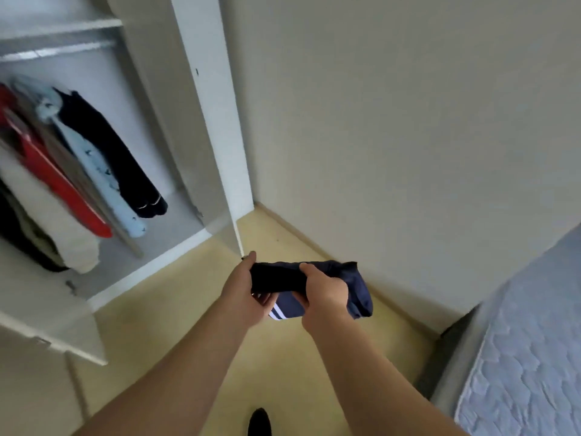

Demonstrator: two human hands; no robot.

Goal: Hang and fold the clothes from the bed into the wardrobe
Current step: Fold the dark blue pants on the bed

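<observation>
Scene: a view from the person's head, looking down at two bare forearms that reach forward over a pale yellow floor (195, 325).
Garment: a dark navy garment (355, 284) with white stripes at one edge, bunched into a short fold. It is held in the air near the middle of the view, above the floor.
Left hand: the left hand (248, 291) grips the garment's left end, with the thumb over the top and the fingers (264, 298) curled beneath.
Right hand: the right hand (323, 297) grips nearer the middle, closed round the cloth. The right end of the garment hangs loose beyond it.
Long axis: the fold runs left to right, from one hand to the other.
Wardrobe: the white wardrobe (151, 272) stands open to the left of the hands and ahead of them.
Hanging clothes: a red piece (63, 190), a light blue piece (97, 171) and a black piece (107, 143) hang under a rail (56, 51). They are blurred.
Key relation: the wardrobe lies left of the garment and further forward, well apart from it. The left hand is the nearer one.
Bed: a quilted mattress (528, 341) fills the right edge, apart from both hands.
Step, as a judgement: the garment looks folded and on its way to the wardrobe, not yet put down.
Next move, as a judgement: swing the fold left and forward, leading with the left hand and keeping both grips so it stays folded.
</observation>
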